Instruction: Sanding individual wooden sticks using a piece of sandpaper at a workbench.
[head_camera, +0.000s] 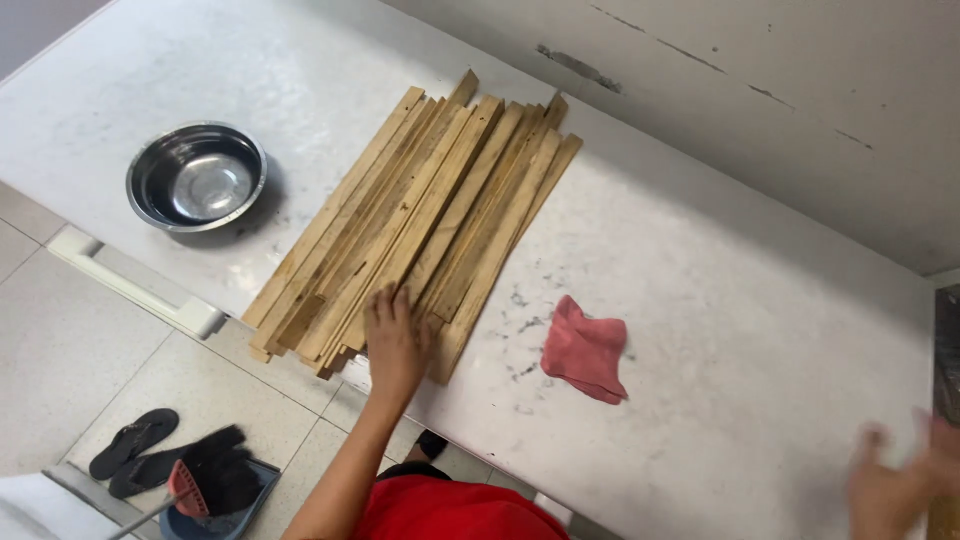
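A stack of long wooden slats (420, 215) lies diagonally on the white counter (700, 300). My left hand (397, 340) rests flat on the near ends of the slats, fingers spread, holding nothing. A pink cloth (585, 350) lies crumpled on the counter to the right of the stack. My right hand (900, 480) is blurred at the lower right corner, fingers apart, above the counter and away from the cloth.
A steel bowl (197, 176) stands on the counter left of the slats. On the tiled floor below lie black sandals (135, 443) and a dustpan with a brush (215, 480). A grey wall (760, 90) runs behind the counter.
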